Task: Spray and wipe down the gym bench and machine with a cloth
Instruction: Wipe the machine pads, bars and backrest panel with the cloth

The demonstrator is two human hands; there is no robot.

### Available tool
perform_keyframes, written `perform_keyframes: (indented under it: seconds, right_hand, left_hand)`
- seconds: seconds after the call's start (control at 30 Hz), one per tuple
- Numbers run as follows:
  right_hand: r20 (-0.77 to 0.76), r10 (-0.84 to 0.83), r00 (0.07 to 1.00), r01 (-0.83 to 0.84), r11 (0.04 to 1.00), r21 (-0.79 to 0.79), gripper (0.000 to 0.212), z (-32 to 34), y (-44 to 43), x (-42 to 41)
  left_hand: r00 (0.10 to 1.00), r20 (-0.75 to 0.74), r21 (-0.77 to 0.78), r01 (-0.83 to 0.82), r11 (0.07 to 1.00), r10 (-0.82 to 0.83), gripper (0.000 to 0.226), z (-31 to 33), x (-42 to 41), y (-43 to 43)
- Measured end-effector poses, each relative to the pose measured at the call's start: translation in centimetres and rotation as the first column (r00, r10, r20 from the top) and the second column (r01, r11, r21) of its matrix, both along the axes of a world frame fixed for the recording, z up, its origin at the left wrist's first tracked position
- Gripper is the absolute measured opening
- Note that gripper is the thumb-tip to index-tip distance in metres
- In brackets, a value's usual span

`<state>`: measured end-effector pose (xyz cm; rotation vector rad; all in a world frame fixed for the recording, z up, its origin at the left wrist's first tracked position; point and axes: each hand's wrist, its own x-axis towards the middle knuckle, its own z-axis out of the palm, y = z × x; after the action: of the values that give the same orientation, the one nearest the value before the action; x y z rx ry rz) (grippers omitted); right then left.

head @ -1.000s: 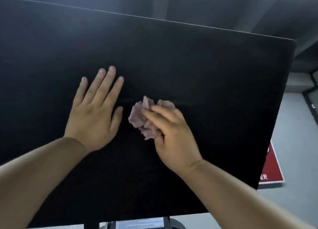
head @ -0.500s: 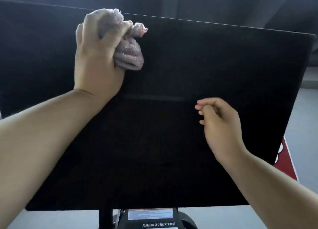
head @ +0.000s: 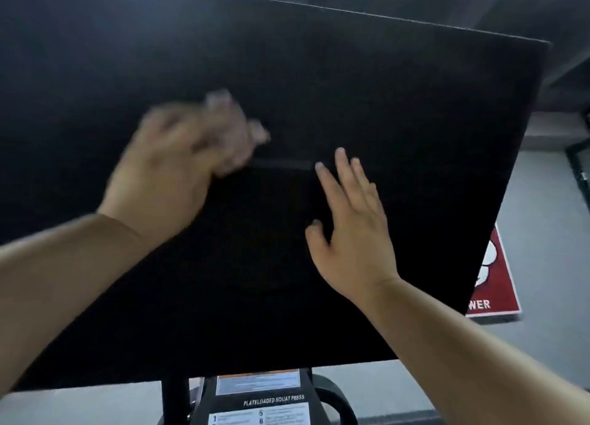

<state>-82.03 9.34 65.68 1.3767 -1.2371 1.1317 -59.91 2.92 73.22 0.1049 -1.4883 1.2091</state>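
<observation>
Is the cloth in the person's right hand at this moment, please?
No, the cloth is gripped by the blurred left hand, while the right hand lies with straight fingers on the black pad.

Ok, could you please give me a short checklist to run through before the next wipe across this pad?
1. Cloth held in the left hand: ok, bunched in the fingers, though blurred.
2. Cloth touching the pad: cannot tell, because of motion blur.
3. Right hand out of the wiping path: not ok if the wipe goes right. It lies open on the pad just right of the cloth.
4. Pad wet with spray: cannot tell, the surface is too dark to show it.
</observation>
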Motion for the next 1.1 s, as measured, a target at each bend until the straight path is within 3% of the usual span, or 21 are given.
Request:
perform_keyframes:
  seconds: [0.03, 0.07, 0.13, 0.2, 0.27, 0.4, 0.47, 0.6, 0.7, 0.77, 0.83, 0.93, 1.0, 1.07, 1.1]
  right_hand:
    - [-0.018, -0.045, 0.999, 0.045, 0.999, 0.016, 0.077, 0.1, -0.4, -0.3]
    - [-0.03, -0.074, 0.997, 0.074, 0.997, 0.012, 0.079, 0.1, -1.0, -0.6]
    - [-0.034, -0.091, 0.995, 0.091, 0.996, -0.005, 0.081, -0.1, -1.7, -0.8]
    - [-0.032, -0.084, 0.996, 0.083, 0.996, -0.025, 0.083, -0.3, -2.3, -1.0]
    - [-0.054, -0.084, 0.995, 0.082, 0.996, -0.038, 0.083, -0.3, -2.5, -1.3]
    - [-0.117, -0.119, 0.986, 0.118, 0.993, -0.014, 0.085, -0.4, -2.0, -2.2]
    - [-0.134, -0.139, 0.981, 0.142, 0.99, 0.014, 0.084, -0.5, -1.6, -2.6]
    - [-0.128, -0.16, 0.979, 0.162, 0.987, 0.005, 0.083, -0.5, -1.7, -2.7]
    - [-0.104, -0.131, 0.986, 0.132, 0.991, 0.001, 0.084, -0.6, -2.2, -2.5]
    - [-0.099, -0.122, 0.988, 0.123, 0.992, 0.005, 0.085, -0.7, -2.1, -2.4]
    - [-0.098, -0.127, 0.987, 0.13, 0.991, 0.035, 0.086, -0.7, -1.7, -2.1]
    - [-0.083, -0.136, 0.987, 0.144, 0.985, 0.097, 0.087, -0.9, -0.8, -1.6]
    - [-0.088, -0.136, 0.987, 0.148, 0.977, 0.152, 0.086, -1.5, -0.2, -1.4]
    - [-0.091, -0.102, 0.991, 0.12, 0.966, 0.227, 0.084, -2.9, 0.3, -1.1]
    - [-0.077, -0.064, 0.995, 0.082, 0.961, 0.264, 0.082, -3.9, 0.7, -1.0]
  left_hand:
    - [0.991, -0.038, 0.04, 0.128, 0.991, -0.127, 0.023, 1.5, 0.3, -0.1]
    - [0.987, -0.067, 0.005, 0.146, 0.989, -0.145, 0.033, 2.4, 0.8, 0.2]
    - [0.977, -0.204, 0.028, 0.072, 0.997, -0.065, 0.037, 2.5, 0.6, -0.1]
    - [0.973, -0.21, 0.005, 0.099, 0.995, -0.096, 0.037, -0.2, -1.0, -2.1]
    - [0.985, -0.133, -0.088, 0.1, 0.991, -0.111, 0.035, -3.9, -3.1, -3.2]
    - [0.978, 0.156, -0.15, -0.118, 0.982, 0.141, 0.04, -6.9, -3.5, -4.6]
    - [0.961, 0.195, -0.148, -0.17, 0.974, 0.197, 0.036, -5.7, -1.9, -4.4]
    - [0.992, -0.107, 0.07, 0.079, 0.994, -0.072, 0.035, -0.4, 2.3, -3.2]
    - [0.95, -0.287, 0.104, 0.16, 0.982, -0.125, 0.039, -2.8, 1.1, -3.6]
    - [0.936, -0.325, 0.068, 0.164, 0.984, -0.134, 0.042, -6.1, -1.1, -4.1]
    - [0.964, -0.245, 0.065, 0.122, 0.99, -0.103, 0.044, -9.2, -2.5, -5.2]
    - [1.0, 0.0, 0.163, -0.017, 0.986, 0.017, 0.048, -13.9, -2.9, -8.0]
    - [0.978, 0.172, 0.265, -0.164, 0.95, 0.121, 0.066, -16.9, -3.0, -8.4]
    - [0.98, 0.19, 0.393, -0.124, 0.911, 0.052, 0.084, -18.3, -3.5, -7.1]
    - [0.986, 0.165, 0.452, -0.05, 0.891, -0.028, 0.083, -18.5, -3.9, -5.8]
